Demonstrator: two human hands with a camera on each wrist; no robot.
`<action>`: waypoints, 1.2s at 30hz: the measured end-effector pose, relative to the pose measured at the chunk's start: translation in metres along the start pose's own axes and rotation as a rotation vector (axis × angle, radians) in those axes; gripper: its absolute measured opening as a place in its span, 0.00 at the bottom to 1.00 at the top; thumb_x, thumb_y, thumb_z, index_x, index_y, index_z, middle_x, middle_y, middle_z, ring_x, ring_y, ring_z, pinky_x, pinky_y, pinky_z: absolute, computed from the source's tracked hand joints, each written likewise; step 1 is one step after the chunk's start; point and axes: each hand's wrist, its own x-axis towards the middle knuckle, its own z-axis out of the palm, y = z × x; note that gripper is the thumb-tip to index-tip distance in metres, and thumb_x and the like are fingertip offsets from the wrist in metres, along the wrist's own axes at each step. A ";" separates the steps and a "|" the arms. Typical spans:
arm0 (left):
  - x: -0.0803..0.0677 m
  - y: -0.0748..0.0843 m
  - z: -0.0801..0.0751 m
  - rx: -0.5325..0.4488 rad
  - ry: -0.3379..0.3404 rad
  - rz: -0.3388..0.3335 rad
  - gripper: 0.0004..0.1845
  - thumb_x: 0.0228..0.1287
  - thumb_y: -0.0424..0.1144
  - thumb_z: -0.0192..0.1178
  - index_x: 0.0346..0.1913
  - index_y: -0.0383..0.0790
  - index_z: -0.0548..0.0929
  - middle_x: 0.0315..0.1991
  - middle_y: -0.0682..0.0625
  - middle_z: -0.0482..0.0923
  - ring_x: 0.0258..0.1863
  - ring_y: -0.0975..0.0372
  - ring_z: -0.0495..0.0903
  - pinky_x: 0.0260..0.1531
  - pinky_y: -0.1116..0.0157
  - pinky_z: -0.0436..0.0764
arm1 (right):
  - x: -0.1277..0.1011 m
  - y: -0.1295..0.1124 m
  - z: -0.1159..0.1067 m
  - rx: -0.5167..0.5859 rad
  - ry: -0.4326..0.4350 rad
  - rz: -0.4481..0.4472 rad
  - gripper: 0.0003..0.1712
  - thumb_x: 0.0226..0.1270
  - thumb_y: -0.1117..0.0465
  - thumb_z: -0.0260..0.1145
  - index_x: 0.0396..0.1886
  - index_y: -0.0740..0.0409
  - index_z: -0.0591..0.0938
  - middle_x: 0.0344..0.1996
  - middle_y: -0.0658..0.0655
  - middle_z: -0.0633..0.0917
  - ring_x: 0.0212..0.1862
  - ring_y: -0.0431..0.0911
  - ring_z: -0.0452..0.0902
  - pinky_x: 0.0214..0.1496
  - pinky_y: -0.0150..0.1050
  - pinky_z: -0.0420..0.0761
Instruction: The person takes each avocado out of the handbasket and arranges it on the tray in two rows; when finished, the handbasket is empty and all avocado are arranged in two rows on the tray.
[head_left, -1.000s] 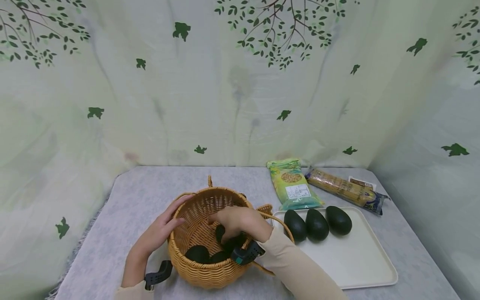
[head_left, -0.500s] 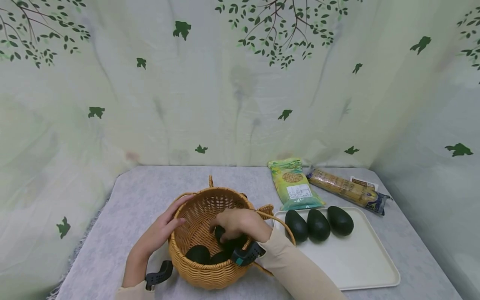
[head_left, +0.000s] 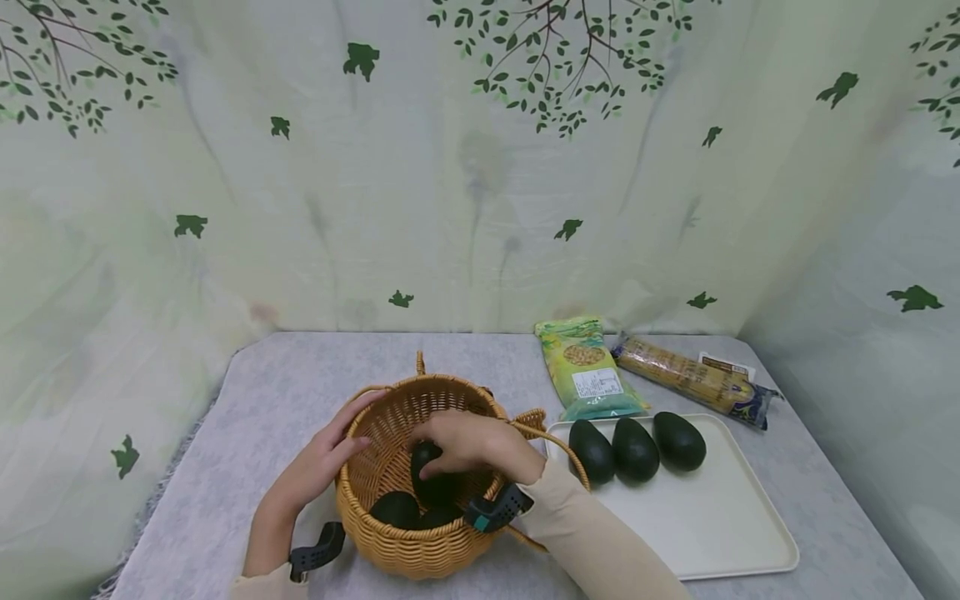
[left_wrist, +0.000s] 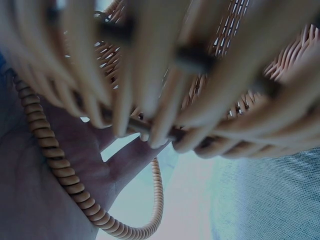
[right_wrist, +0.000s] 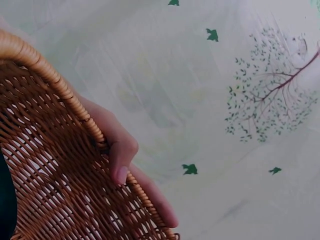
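Note:
A round wicker basket point(head_left: 420, 557) stands on the cloth-covered table. My left hand point(head_left: 324, 457) holds its left rim, and the right wrist view shows the thumb point(right_wrist: 120, 165) hooked over the edge with the fingers outside. Inside the basket, my right hand point(head_left: 467, 443) grips a dark green avocado point(head_left: 433, 490) with the fingers over its top and the thumb on its near side. More avocados lie at the bottom, such as one avocado point(head_left: 395, 508) at the left. The left wrist view shows a looped wicker handle point(left_wrist: 60, 165) across the left palm.
To the right, a white tray point(head_left: 712, 525) carries three avocados point(head_left: 634, 451) in a row along its back edge. Behind it lie a green-yellow food bag point(head_left: 585, 367) and a long pack of noodles point(head_left: 682, 375). A patterned curtain point(head_left: 480, 192) closes off the back.
My right hand has shifted slightly left inside the basket, and the avocado in it has moved left with it, showing more of itself. My left hand stays on the rim.

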 end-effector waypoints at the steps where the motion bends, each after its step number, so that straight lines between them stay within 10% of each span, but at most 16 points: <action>1: 0.000 0.000 0.000 0.003 0.001 -0.001 0.33 0.79 0.31 0.47 0.81 0.57 0.60 0.81 0.46 0.56 0.74 0.39 0.64 0.57 0.50 0.78 | 0.000 0.000 0.000 0.002 -0.006 -0.001 0.26 0.70 0.51 0.71 0.65 0.50 0.82 0.59 0.48 0.84 0.62 0.42 0.79 0.65 0.35 0.75; 9: 0.000 -0.001 0.000 0.006 0.001 0.001 0.33 0.79 0.31 0.48 0.81 0.58 0.60 0.80 0.48 0.57 0.74 0.41 0.64 0.58 0.57 0.78 | -0.001 -0.002 0.001 0.083 -0.066 0.098 0.32 0.62 0.50 0.78 0.64 0.45 0.79 0.57 0.46 0.84 0.57 0.40 0.80 0.55 0.34 0.79; 21: -0.001 -0.001 0.001 -0.022 0.001 -0.001 0.33 0.79 0.30 0.47 0.81 0.55 0.60 0.81 0.43 0.55 0.73 0.36 0.62 0.56 0.37 0.75 | -0.001 -0.003 0.004 0.050 -0.037 0.129 0.36 0.69 0.51 0.73 0.75 0.46 0.72 0.67 0.48 0.79 0.67 0.44 0.75 0.65 0.39 0.76; 36: 0.000 0.001 0.000 -0.004 -0.002 -0.001 0.33 0.79 0.30 0.47 0.81 0.57 0.60 0.81 0.47 0.56 0.74 0.40 0.62 0.58 0.60 0.78 | 0.001 -0.005 0.008 0.042 -0.080 0.188 0.46 0.59 0.44 0.79 0.76 0.41 0.69 0.59 0.47 0.82 0.56 0.41 0.79 0.51 0.37 0.79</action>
